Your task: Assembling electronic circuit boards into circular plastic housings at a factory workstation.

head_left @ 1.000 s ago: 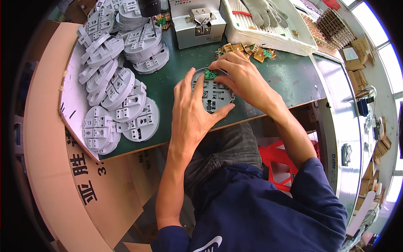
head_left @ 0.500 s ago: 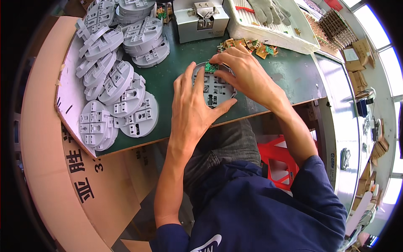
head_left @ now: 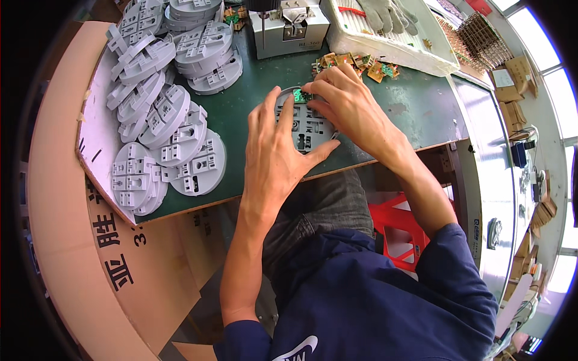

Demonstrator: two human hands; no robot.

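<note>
While both hands cover it, grey disc nears table edge.

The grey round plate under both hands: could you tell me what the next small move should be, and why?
Probably press the small green part down into the grey round plate. The right hand has its fingertips on that part at the plate's upper edge, while the left hand lies flat, steadying the plate.

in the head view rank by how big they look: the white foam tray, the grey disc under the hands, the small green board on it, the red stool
1. white foam tray
2. red stool, partly hidden, so its rank against the tray is unsure
3. grey disc, largely covered by the hands
4. green board
</note>
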